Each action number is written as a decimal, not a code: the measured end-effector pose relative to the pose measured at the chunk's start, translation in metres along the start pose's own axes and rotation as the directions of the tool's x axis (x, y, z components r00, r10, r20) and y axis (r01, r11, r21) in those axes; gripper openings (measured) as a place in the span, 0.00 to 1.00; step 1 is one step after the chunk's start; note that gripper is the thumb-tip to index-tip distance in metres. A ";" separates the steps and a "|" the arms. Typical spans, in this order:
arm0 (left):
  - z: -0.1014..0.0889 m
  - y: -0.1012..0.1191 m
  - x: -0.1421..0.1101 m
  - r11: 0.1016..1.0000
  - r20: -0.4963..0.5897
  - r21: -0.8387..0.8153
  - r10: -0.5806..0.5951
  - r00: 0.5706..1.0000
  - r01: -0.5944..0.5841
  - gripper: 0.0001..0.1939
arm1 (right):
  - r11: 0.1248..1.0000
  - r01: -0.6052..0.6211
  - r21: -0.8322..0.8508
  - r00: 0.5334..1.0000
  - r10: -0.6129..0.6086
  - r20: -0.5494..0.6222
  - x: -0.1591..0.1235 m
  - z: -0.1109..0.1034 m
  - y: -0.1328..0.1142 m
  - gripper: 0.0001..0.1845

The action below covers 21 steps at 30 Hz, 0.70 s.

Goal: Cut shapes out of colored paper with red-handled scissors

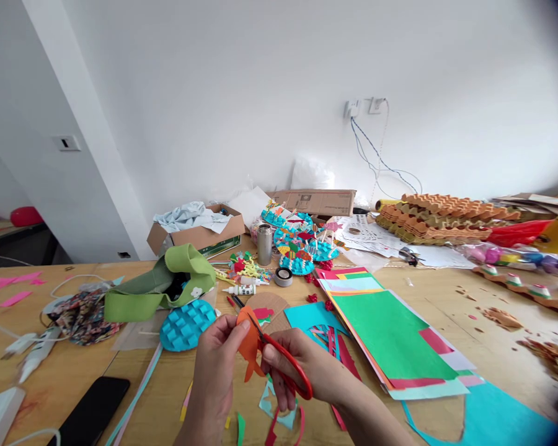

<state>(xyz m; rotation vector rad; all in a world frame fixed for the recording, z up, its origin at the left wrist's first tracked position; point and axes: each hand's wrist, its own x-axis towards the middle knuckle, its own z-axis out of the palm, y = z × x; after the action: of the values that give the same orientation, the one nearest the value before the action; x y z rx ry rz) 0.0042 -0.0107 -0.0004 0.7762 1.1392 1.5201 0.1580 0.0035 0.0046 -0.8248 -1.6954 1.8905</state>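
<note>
From my end, the thing I watch is the orange, fish-shaped piece of thin paper or card [248,344], in the lower centre of the frame, held up above the pale wooden worktop [446,291]. My left hand [217,354] pinches it at its upper left, between thumb and fingers. My right hand [298,354] is wrapped around the handles of the red-handled metal scissors [305,379], whose blades lie at the orange piece; whether they bite into it I cannot tell. I judge the piece almost weightless, dry rather than slippery, just stiff enough to hold its shape, yet quick to bend, crease or tear. I would take it by the broad upper body, flat and lightly pressed, and avoid the narrow tail at the bottom, which looks weakest. The scissors should feel rigid and heavier, best held by the loops.
</note>
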 end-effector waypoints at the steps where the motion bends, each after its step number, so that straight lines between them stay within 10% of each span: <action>1: 0.000 0.000 0.000 1.000 -0.001 0.005 0.006 1.000 -0.006 0.14 | 1.000 -0.001 -0.005 1.000 0.001 0.001 0.000 0.000 0.000 0.36; 21: 0.001 0.000 -0.001 1.000 0.033 0.010 0.003 0.999 -0.004 0.13 | 0.999 -0.033 0.007 0.999 0.033 -0.029 0.000 0.000 -0.001 0.33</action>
<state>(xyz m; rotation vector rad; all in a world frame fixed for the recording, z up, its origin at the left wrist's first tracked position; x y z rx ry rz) 0.0051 -0.0119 -0.0004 0.8078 1.1229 1.5002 0.1580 0.0038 0.0060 -0.8784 -1.6673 1.8952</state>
